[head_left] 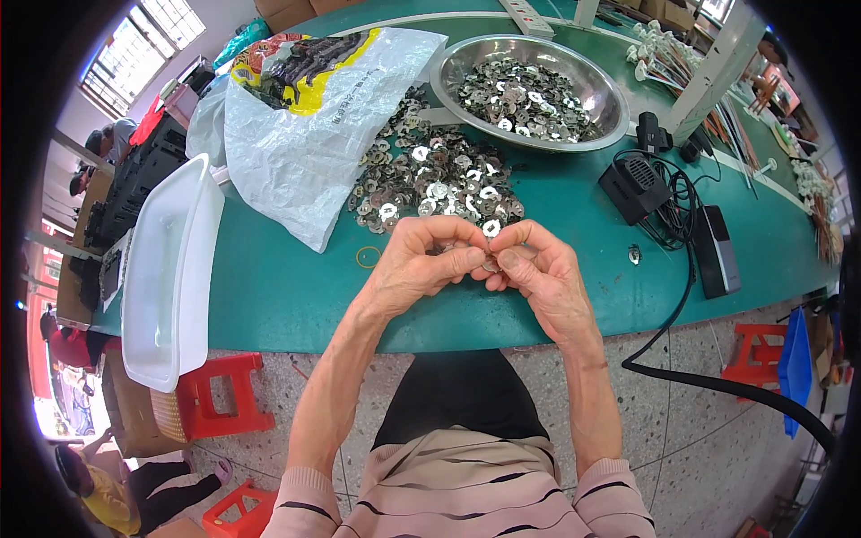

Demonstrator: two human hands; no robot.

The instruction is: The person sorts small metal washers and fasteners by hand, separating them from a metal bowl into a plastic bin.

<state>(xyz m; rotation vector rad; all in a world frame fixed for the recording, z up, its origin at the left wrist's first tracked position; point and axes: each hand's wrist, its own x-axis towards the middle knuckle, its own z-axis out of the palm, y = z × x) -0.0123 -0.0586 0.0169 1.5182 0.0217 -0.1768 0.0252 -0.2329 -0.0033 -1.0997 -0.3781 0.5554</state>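
My left hand [414, 262] and my right hand [549, 273] meet over the near part of the green table, fingertips pinched close together. Between them is a small silver metal piece [490, 264], mostly covered by the fingers; both hands appear to grip it. Just beyond the fingertips lies a loose pile of flat, ring-like metal pieces [421, 184], some bright and some dull. Behind the pile, to the right, a wide steel bowl [615, 99] holds many more of the same pieces. A white woven plastic bag [296, 161] lies at the pile's left side.
A white plastic tub [197, 260] sits at the table's left end. To the right are a dark boxy device [633, 186], coiled black cables and a black-and-grey block [716, 251]. A rubber band [368, 257] lies near my left hand. Red stools [224, 394] stand below; other people are at left.
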